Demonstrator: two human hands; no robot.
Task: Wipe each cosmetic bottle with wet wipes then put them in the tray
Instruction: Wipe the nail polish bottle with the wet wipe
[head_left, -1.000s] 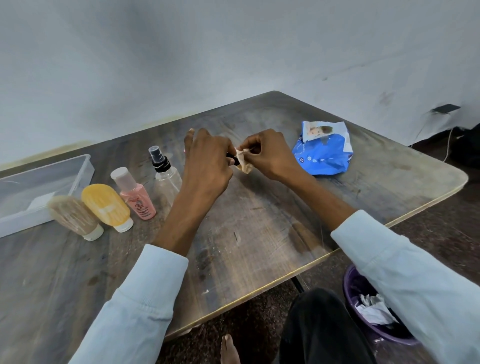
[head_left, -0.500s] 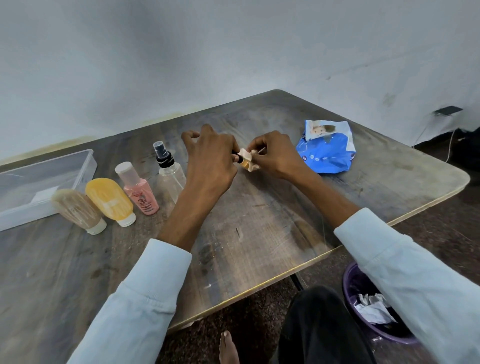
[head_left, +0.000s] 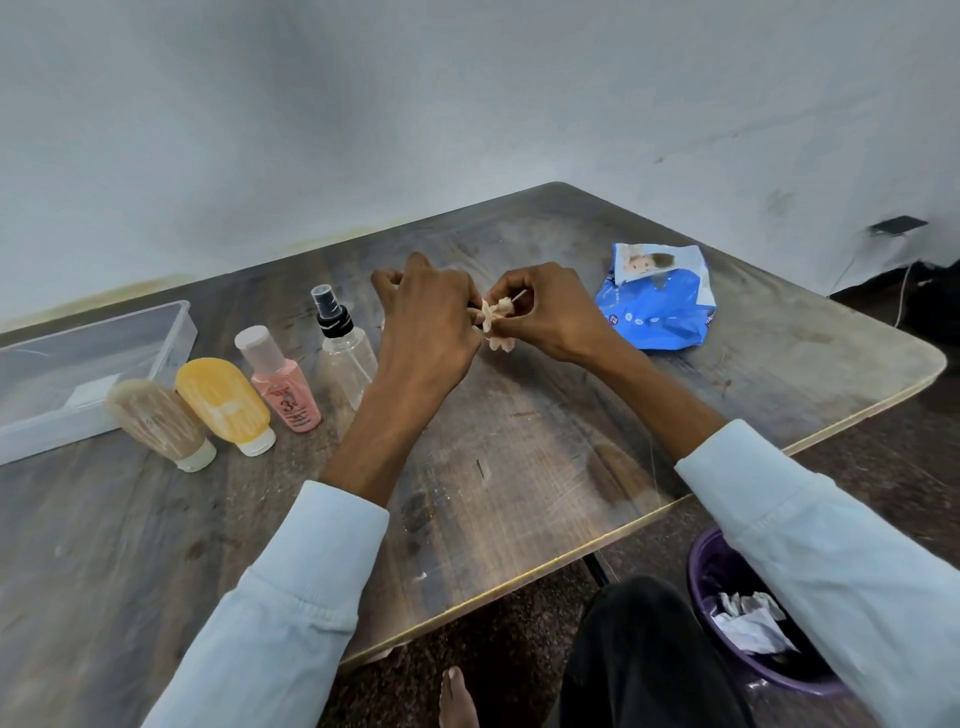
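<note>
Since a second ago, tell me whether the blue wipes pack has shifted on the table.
No. The blue wipes pack lies in the same place relative to the far corner of the table; only the camera view drifted slightly.

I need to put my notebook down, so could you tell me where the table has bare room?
The near stretch of the table between the two sleeves is bare, as is the right corner beyond the blue wipes pack. The left is crowded: the clear tray, four bottles in a row, then both hands.
</note>
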